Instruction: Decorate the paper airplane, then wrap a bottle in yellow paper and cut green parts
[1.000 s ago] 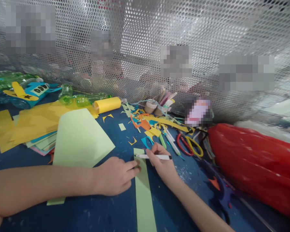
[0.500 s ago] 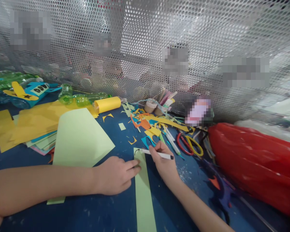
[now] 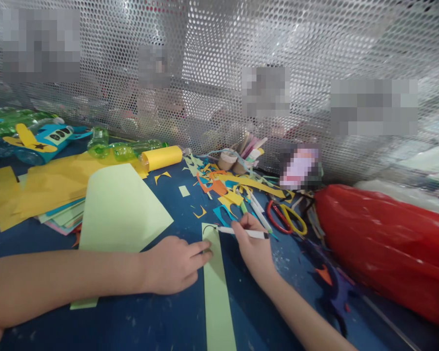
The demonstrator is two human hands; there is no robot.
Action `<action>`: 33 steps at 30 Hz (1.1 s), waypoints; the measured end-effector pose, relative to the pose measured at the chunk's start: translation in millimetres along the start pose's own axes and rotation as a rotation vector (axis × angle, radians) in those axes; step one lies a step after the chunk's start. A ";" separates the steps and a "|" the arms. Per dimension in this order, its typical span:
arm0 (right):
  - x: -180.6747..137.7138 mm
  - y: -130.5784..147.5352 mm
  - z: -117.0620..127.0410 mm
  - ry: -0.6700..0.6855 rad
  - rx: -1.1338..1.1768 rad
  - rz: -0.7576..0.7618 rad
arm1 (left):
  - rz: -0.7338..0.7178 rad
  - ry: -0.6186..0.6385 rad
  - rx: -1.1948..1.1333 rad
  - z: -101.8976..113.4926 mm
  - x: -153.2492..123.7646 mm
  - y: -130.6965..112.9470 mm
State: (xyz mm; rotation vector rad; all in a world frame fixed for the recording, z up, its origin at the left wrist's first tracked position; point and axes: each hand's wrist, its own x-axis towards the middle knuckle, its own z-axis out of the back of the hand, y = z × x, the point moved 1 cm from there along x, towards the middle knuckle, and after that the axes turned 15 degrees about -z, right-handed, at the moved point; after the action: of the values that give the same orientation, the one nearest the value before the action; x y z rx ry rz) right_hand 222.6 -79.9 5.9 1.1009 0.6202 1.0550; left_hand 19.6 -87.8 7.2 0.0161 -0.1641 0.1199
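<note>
A long pale-green paper strip [image 3: 219, 297] lies on the blue table, running toward me. My left hand [image 3: 179, 265] rests flat beside it, fingertips pressing on the strip near its far end. In my right hand [image 3: 254, 248] is a white marker pen [image 3: 243, 232], gripped between thumb and fingers. Its tip touches the strip's far end, where a thin dark curved line shows. Under my left forearm lies a larger pale-green sheet [image 3: 120, 209] with one curved corner.
Paper scraps [image 3: 219, 185], red-and-yellow scissors [image 3: 287, 218] and more pens lie beyond my right hand. A red plastic bag [image 3: 380, 243] sits at right. Yellow sheets [image 3: 58, 180], green bottles [image 3: 131, 148] and a blue-and-yellow bottle model [image 3: 47, 141] lie left. A perforated metal screen [image 3: 212, 58] stands behind.
My right hand and the marker have shifted slightly to the right, and the dark curve on the strip has grown longer. My left hand stays in place on the strip.
</note>
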 end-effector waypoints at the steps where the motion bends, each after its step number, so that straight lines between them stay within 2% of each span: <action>1: 0.3 -0.5 0.7 0.001 0.001 0.002 | 0.000 0.003 0.001 0.2 0.1 0.0; 23: 2.8 -6.0 7.6 0.029 0.044 -0.102 | 0.012 0.063 0.019 2.2 0.5 -1.1; 26: 2.8 -6.0 6.8 0.018 0.135 -0.147 | 0.018 0.065 0.023 2.7 0.1 -1.2; 29: 4.3 -5.4 5.2 0.009 0.320 -0.170 | 0.014 0.071 0.024 3.7 0.1 -1.0; 33: 6.4 -5.8 1.5 0.145 0.456 -0.231 | 0.014 0.057 0.018 4.1 -0.2 -0.8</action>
State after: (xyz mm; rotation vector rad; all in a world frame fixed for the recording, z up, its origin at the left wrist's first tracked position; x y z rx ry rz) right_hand 228.6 -75.1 1.7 1.3124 1.1159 0.8150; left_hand 18.8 -88.8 11.2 0.0291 -0.1067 0.1355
